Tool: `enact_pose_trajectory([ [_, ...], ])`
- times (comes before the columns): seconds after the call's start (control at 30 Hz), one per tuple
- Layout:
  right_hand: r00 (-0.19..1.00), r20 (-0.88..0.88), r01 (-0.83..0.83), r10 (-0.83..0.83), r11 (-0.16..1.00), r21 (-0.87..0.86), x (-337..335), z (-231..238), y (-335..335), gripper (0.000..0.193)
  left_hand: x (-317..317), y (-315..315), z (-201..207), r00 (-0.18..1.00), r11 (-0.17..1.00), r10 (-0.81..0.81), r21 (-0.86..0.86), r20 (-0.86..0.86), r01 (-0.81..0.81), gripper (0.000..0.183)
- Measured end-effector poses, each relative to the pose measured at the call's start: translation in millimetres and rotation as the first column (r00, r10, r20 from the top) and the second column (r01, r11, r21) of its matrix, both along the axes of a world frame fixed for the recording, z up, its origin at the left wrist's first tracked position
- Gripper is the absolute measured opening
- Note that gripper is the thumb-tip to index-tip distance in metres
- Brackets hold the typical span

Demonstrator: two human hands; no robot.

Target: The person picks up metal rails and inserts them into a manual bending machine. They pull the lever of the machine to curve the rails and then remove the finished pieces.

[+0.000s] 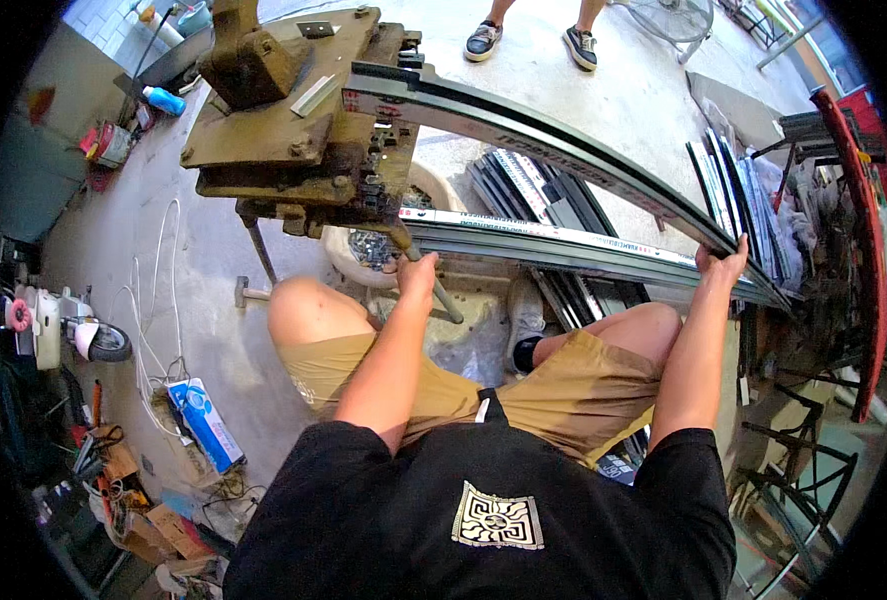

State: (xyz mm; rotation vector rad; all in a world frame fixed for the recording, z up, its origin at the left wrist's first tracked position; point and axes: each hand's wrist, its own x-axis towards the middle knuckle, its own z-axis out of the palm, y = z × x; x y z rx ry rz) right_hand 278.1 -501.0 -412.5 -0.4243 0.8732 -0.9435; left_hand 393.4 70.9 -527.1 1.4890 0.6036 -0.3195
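Observation:
A heavy brown punch press [263, 145] stands at upper left, with a bent metal lever [447, 300] hanging from its near side. My left hand [418, 278] is closed around that lever, its fingertips partly hidden. My right hand [721, 264] grips long metal profiles near their right end. The upper dark profile [563, 160] slants from the press down to the right. Below it, a lower grey profile [563, 248] with a printed film strip has its left end at the press. Whether my right hand holds one or both, I cannot tell.
A round tub [348, 258] of small metal scraps sits under the press. More profiles [533, 190] lie beyond my knees, and others [728, 195] lean at right beside a red bar [868, 250]. Another person's shoes [482, 42] stand ahead. A blue-white box [205, 425] and cables lie left.

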Motion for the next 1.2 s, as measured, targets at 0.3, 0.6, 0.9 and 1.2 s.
enact_pose_trajectory([
  [0.3,0.998,-0.058,-0.022,0.024,1.000,0.021,6.6,-20.0,-8.1,0.041,-48.9,-37.2,199.1,0.415,0.752,-0.587,0.658,0.695,-0.038,0.065],
  [0.6,0.995,0.010,-0.103,0.103,0.992,0.076,7.9,-36.4,-15.3,0.043,62.7,-83.2,239.2,0.115,0.253,-0.945,0.906,0.307,-0.340,0.051],
  [0.9,0.997,-0.042,-0.065,0.063,0.997,-0.042,-27.2,-16.0,-4.1,0.034,55.5,-70.2,167.7,0.162,0.419,-0.877,0.885,0.452,-0.202,0.029],
  [1.2,0.980,-0.194,-0.044,0.037,0.999,-0.030,-41.5,18.5,40.2,0.044,55.3,-44.2,166.4,0.167,0.400,-0.890,0.902,0.424,-0.160,0.038],
])
